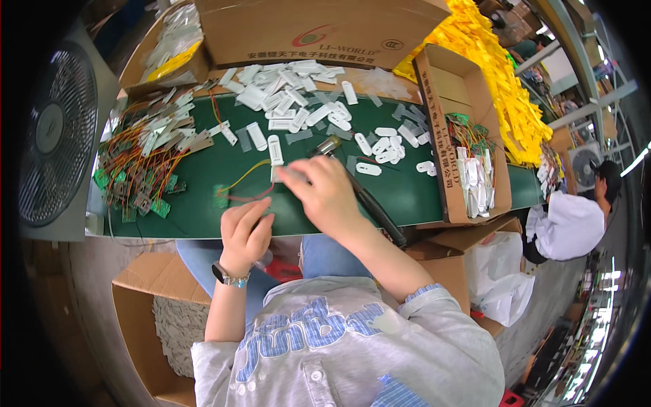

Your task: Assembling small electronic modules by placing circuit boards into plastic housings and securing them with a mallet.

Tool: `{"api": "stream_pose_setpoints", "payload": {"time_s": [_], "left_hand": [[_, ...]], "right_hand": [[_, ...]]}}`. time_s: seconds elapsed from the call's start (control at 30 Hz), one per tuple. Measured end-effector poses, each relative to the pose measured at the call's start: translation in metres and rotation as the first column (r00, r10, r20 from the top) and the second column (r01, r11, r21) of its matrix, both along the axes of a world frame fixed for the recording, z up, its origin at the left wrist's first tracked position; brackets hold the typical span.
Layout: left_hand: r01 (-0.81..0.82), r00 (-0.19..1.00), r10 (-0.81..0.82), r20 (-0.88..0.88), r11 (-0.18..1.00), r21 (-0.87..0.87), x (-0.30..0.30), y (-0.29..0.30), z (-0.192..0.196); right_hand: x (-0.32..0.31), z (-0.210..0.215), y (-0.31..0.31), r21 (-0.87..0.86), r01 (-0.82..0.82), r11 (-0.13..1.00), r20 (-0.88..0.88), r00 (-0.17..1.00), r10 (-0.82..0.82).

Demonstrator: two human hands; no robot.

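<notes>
The left hand (245,234) is half-curled, the right hand (325,193) bent-fingered at one white piece (277,175) on the desk (193,218); whether either pinches, I cannot tell. One green circuit board (220,197) lies left, one black tool (371,205) right; beyond, uncountably many white casings (278,95).

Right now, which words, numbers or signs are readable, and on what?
Text located, not copied:
Large cardboard box: red emblem, dark lettering, oval mark.
Open carton, right: dark lettering on its side.
Grey shirt: blue checked lettering.
Green circuit boards: any print too small to read.
</notes>
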State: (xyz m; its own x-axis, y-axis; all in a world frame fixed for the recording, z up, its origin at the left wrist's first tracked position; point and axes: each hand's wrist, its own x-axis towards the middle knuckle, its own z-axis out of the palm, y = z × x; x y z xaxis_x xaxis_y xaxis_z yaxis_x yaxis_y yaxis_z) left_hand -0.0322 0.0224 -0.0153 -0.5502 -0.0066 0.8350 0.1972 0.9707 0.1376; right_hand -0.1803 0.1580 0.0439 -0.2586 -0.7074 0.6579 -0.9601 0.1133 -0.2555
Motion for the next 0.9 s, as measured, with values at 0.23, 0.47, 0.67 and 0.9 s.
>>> {"api": "stream_pose_setpoints", "payload": {"time_s": [0.23,0.47,0.67,0.9], "left_hand": [[-0.283,0.938,0.247,0.245,0.951,0.126,-0.018,0.008,0.021],[-0.289,0.844,0.154,0.514,0.938,0.193,-0.027,0.004,0.024],[-0.249,0.863,0.106,0.494,0.940,0.234,-0.027,0.003,0.026],[-0.229,0.906,0.074,0.416,0.913,0.337,-0.025,0.002,0.028]], "right_hand": [[-0.082,0.087,0.083,-0.308,0.567,0.764,-0.215,0.741,-0.636],[-0.119,0.058,0.198,0.170,0.933,0.317,-0.347,0.358,-0.867],[-0.103,0.037,0.211,0.223,0.929,0.295,-0.311,0.355,-0.882],[-0.101,0.056,0.097,0.162,0.472,0.867,0.067,0.871,-0.487]]}}
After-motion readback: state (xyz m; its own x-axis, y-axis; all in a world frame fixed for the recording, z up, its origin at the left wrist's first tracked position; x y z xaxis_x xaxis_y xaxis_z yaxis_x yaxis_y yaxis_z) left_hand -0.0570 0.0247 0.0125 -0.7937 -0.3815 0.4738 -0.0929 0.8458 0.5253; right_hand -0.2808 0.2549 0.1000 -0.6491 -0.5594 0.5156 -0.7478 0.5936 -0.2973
